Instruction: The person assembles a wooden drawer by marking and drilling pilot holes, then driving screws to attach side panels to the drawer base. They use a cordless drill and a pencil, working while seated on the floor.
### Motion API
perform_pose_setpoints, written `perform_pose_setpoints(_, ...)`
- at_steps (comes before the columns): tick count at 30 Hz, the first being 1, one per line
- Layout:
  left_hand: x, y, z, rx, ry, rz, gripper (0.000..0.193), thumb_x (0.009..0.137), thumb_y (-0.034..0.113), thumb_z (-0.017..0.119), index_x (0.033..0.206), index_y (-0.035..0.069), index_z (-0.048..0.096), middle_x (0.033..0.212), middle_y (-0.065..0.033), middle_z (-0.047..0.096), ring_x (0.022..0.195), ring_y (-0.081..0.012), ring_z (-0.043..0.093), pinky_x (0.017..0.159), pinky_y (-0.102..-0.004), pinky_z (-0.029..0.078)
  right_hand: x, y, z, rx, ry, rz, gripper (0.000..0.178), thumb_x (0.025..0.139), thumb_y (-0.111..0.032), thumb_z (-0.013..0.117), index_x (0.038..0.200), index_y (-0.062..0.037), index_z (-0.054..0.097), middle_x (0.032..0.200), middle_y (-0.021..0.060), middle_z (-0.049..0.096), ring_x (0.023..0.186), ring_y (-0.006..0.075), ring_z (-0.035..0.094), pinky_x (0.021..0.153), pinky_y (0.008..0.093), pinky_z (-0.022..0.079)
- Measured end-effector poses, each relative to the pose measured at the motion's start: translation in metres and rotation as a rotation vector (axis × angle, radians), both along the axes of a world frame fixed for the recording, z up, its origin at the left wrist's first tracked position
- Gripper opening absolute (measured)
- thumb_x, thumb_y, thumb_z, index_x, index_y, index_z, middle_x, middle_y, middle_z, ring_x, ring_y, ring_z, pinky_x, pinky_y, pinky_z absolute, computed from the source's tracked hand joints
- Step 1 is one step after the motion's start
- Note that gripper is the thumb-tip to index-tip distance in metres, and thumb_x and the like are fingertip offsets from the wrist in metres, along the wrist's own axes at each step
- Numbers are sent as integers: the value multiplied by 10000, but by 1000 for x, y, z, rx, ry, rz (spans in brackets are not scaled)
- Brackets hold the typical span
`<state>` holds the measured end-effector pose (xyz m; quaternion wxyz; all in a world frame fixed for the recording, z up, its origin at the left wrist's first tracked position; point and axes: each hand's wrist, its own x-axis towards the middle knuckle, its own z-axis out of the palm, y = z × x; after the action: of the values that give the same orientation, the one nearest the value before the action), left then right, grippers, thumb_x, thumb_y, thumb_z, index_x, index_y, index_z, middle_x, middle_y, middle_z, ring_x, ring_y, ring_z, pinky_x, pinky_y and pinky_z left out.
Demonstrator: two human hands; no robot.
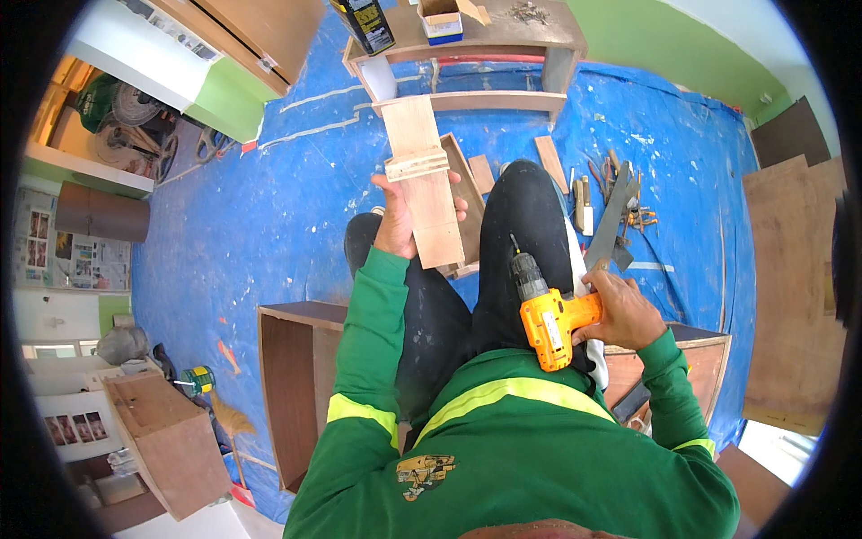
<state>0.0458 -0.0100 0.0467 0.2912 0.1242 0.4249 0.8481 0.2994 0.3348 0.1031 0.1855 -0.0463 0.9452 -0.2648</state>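
My left hand (396,223) is wrapped round a flat, pale wooden board (431,220) held up over my left knee. Short wooden strips (417,165) lie crosswise on the board near its middle. The fingertips come round the board's right edge; the palm is hidden behind it. Over my right thigh, my right hand (628,310) grips the handle of an orange cordless drill (549,325). The drill's bit points away from me, to the far left, apart from the board. Beyond my knees, a narrow wooden drawer frame (465,184) shows partly behind the board.
A handsaw (611,216) and several hand tools (639,217) lie on the blue floor sheet (215,260) at my right. Ahead stands a low wooden cabinet (503,36) bearing a small carton (442,20) and a dark can (366,25). An open wooden box (289,395) stands at my left.
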Motion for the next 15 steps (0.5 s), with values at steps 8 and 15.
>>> perform_pose_setpoints(8, 5, 8, -5, -43, 24, -12, 1260, 792, 1000, 575, 1656, 95, 428, 1328, -143, 678, 1010, -311, 788, 880, -478, 689, -5, 6, 6, 49, -41, 28, 1107, 620, -693, 977, 1417, -68, 532, 1236, 185, 688, 1244, 413, 665, 1006, 565, 468)
perform_pose_setpoints(15, 3, 14, -6, -28, 31, -85, 1215, 828, 979, 564, 1654, 99, 426, 1334, -133, 683, 1029, -303, 790, 897, -475, 688, -8, 14, 5, 70, -39, 32, 1159, 610, -685, 987, 1467, -61, 517, 1225, 182, 664, 1213, 419, 667, 985, 586, 472)
